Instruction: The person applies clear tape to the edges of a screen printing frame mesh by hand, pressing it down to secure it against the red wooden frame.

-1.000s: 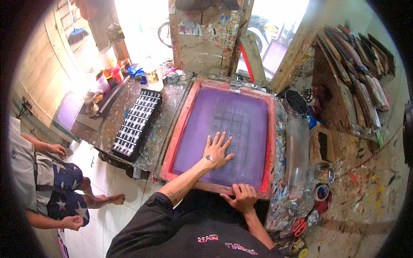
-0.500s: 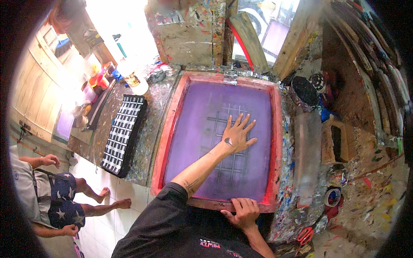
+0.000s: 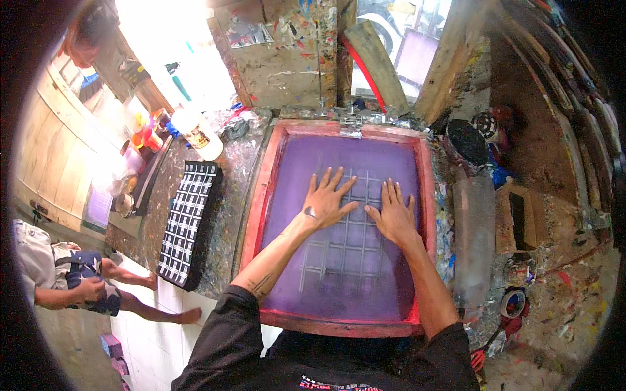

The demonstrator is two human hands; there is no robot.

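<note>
A printing screen with purple mesh [image 3: 293,169] and a reddish wooden frame [image 3: 251,231] lies flat on the bench. Crossed lines of a grid pattern show in its mesh. On the mesh's middle rests my left hand [image 3: 326,199], fingers spread, nothing in it. Just to its right my right hand [image 3: 396,215] lies flat on the mesh with its fingers extended. At the screen's far edge sits a metal hinge clamp [image 3: 351,125]. Left of the frame is a stack of black pieces with a white grid print [image 3: 188,221].
Paint pots [image 3: 150,138] and a white tub [image 3: 201,135] stand at the back left. Another person [image 3: 72,280] is at the left. On the right are a dark round container [image 3: 467,142], a cardboard box [image 3: 519,218], a tape roll [image 3: 513,302] and red-handled scissors [image 3: 478,360].
My right hand has left the frame's near edge and now lies on the mesh. My left hand has slid leftward across the mesh. The other person has shifted their arms and legs.
</note>
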